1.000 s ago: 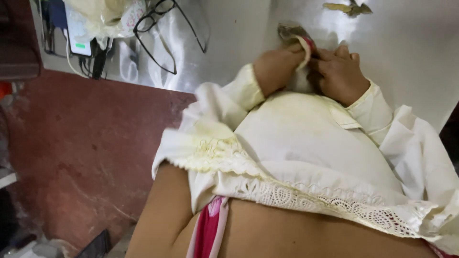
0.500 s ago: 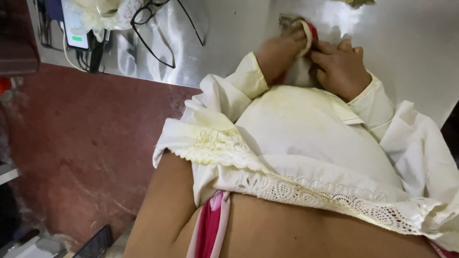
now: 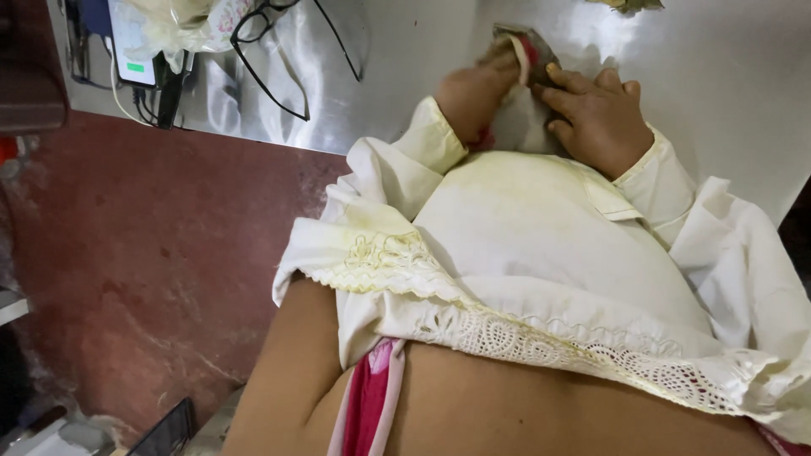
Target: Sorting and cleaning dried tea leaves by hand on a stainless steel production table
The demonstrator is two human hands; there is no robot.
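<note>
- Head view: a small cloth (image 3: pixel 525 63), grey-green with a red and a pale edge, lies on the counter (image 3: pixel 726 110) at about 12 o'clock in the frame, bunched up between both hands.
- The left hand (image 3: pixel 473 89) is closed on the cloth's near-left side, its fingers curled into the fabric; the motion blur there keeps me from telling exactly how tight the pinch is.
- The right hand (image 3: pixel 596 114) lies on top of the cloth at its 4 o'clock side, fingers spread flat and pressing down rather than gripping.
- As a judgement: the work on the cloth looks to be in its middle. The cloth is gathered and held, but it is neither laid out smooth nor folded square, so shaping it is what seems left.
- Outward from the hands, cream sleeves (image 3: pixel 431 143) and a cream garment with a lace hem (image 3: pixel 583 346) fill the centre and the 5 o'clock part of the frame; a pink and white strip of fabric (image 3: pixel 367 397) hangs below at 6 o'clock.
- The counter is pale and glossy, with bright glare around the hands. At its 10 o'clock end lie black-framed glasses (image 3: pixel 270 51), a phone on a cable (image 3: pixel 133 46) and a crumpled plastic bag (image 3: pixel 182 17).
- A scrap of something leafy (image 3: pixel 629 5) sits at the top edge, at 1 o'clock; too little shows to say more.
- Below the counter edge, from 7 to 9 o'clock, the floor (image 3: pixel 144 270) is mottled dark red stone.
</note>
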